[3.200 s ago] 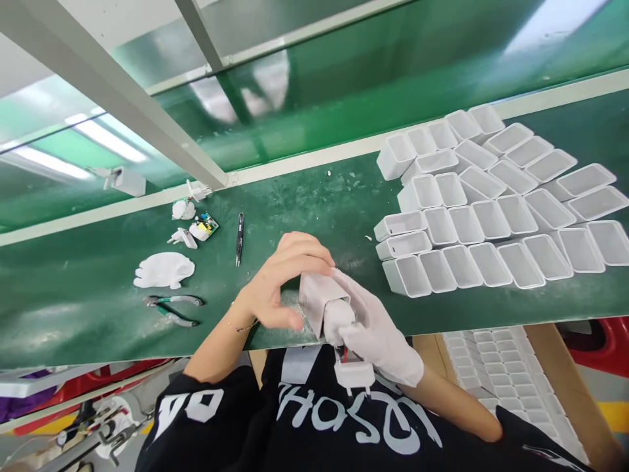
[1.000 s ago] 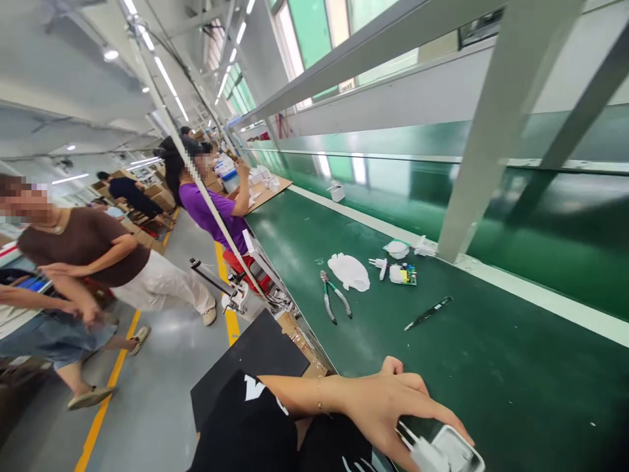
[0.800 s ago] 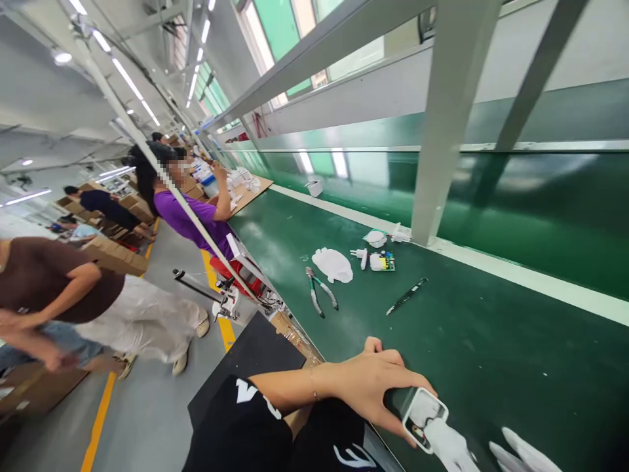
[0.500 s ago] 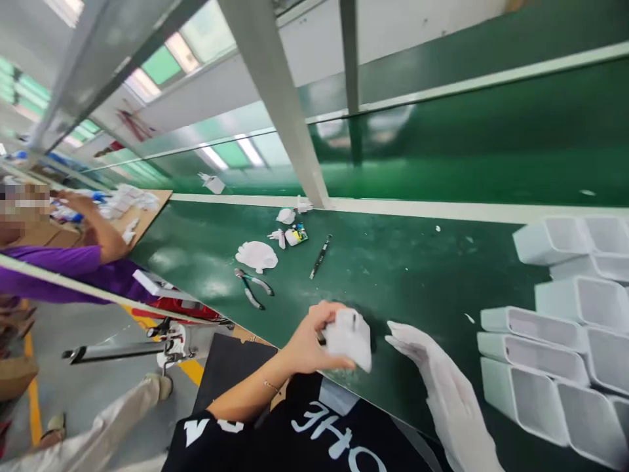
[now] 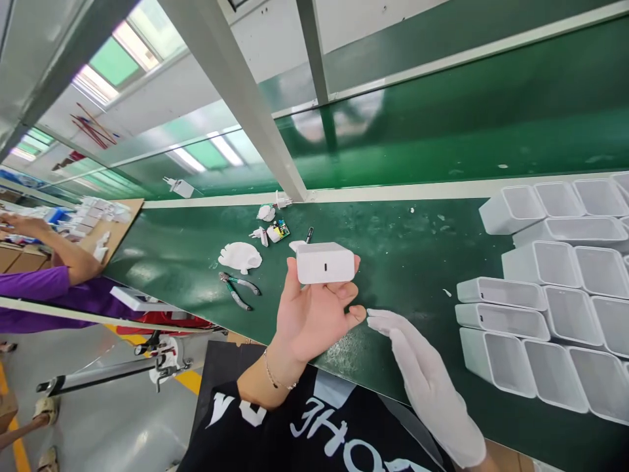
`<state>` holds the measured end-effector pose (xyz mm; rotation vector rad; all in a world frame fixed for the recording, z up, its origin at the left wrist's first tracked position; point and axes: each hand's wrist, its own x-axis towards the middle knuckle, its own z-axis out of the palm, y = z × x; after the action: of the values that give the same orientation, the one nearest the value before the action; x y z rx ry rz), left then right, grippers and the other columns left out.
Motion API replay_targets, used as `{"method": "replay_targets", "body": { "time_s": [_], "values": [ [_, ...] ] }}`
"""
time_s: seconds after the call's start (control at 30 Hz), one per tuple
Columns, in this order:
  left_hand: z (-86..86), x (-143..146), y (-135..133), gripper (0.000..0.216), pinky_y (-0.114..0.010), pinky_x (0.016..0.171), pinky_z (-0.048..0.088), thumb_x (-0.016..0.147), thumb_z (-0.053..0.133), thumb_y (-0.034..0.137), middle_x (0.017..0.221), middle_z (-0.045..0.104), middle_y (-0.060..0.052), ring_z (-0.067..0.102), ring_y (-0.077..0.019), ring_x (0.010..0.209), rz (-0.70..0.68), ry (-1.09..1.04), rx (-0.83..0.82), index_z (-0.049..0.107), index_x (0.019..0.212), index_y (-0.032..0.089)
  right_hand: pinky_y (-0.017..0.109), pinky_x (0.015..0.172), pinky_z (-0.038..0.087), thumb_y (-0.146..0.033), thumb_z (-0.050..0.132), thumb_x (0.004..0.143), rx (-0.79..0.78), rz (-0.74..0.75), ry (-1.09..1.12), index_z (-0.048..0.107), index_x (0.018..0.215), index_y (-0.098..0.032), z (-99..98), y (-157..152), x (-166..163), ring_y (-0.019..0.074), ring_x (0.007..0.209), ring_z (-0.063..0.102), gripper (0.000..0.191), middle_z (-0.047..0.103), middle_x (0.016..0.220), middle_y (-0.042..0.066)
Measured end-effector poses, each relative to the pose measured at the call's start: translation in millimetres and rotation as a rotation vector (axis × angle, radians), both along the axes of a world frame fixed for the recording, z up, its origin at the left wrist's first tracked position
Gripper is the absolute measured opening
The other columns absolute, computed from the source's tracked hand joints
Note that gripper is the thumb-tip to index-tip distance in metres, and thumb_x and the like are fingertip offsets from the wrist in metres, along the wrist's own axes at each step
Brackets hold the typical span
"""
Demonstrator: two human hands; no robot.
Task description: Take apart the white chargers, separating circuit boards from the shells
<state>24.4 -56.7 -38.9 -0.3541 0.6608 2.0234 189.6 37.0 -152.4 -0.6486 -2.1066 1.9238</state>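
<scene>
A white charger housing with a small dark slot in its end face rests in my left hand. The bare palm is turned up, and the thumb and fingers hold the housing by its sides. To the right, my right hand wears a white glove; its fingers are stretched out together and hold nothing. Its fingertips are close to the left little finger. Beyond my left hand lie cutting pliers, a crumpled white glove, a white plug piece and a small circuit board.
Rows of white plastic housings stand at the right of the green table. A dark pen-like tool lies behind the held housing. A metal post rises at the back. At the left, a person in a purple sleeve works.
My left hand has turned palm up and raised the housing, so its slotted end faces me. My gloved right hand has shifted slightly left. The camera view has swung right.
</scene>
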Motion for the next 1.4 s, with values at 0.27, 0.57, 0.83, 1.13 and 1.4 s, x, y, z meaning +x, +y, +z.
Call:
{"method": "replay_targets", "body": {
  "time_s": [0.27,0.57,0.83,1.13,1.4],
  "values": [
    [-5.1,2.1,-2.7,0.052,-0.037,0.076,0.039,0.092,0.047,0.075,0.136,0.063,-0.002,0.041,-0.0164,0.076,-0.146,0.267,-0.126,0.073,0.103,0.032,0.046,0.127,0.034,-0.054,0.042,0.107,0.027,0.051,-0.002,0.063,0.133,-0.030,-0.1,-1.7,0.1,0.0244,0.135,0.056,0.042,0.064,0.142,0.004],
    [-7.3,2.8,-5.4,0.062,-0.040,0.078,0.040,0.091,0.036,0.082,0.143,0.057,-0.002,0.043,-0.0187,0.079,-0.186,0.326,-0.174,0.070,0.117,0.038,0.047,0.125,0.037,-0.050,0.042,0.107,0.031,0.074,0.007,0.063,0.132,-0.031,0.0,1.0,-3.3,0.0247,0.133,0.057,0.037,0.065,0.140,0.003],
    [-17.1,3.9,-5.1,0.067,-0.037,0.077,0.047,0.076,0.065,0.080,0.139,0.061,-0.006,0.058,-0.0224,0.095,-0.121,0.402,-0.169,0.066,0.122,0.033,0.043,0.122,0.042,-0.046,0.044,0.108,0.116,0.070,0.032,0.063,0.133,-0.032,-3.0,0.4,-2.5,0.0230,0.133,0.060,0.035,0.066,0.140,0.002],
    [-54.5,-18.0,-59.5,0.048,-0.041,0.098,0.050,0.081,0.079,0.026,0.126,0.069,-0.009,0.065,-0.0271,0.116,-0.543,1.651,-0.696,0.061,0.125,0.027,0.037,0.115,0.051,-0.039,0.041,0.109,0.130,-0.015,0.106,0.070,0.117,-0.024,14.7,-4.9,-17.8,0.0218,0.125,0.065,0.034,0.072,0.129,0.007],
    [-43.2,-32.5,-68.8,0.044,-0.038,0.080,0.043,0.085,0.060,0.018,0.111,0.076,-0.005,0.072,-0.0242,0.092,-0.579,2.215,-0.723,0.055,0.128,0.027,0.032,0.105,0.056,-0.039,0.035,0.111,0.065,-0.256,0.142,0.071,0.104,-0.020,20.4,0.1,-20.6,0.0202,0.118,0.069,0.041,0.074,0.120,0.010]
  ]
}}
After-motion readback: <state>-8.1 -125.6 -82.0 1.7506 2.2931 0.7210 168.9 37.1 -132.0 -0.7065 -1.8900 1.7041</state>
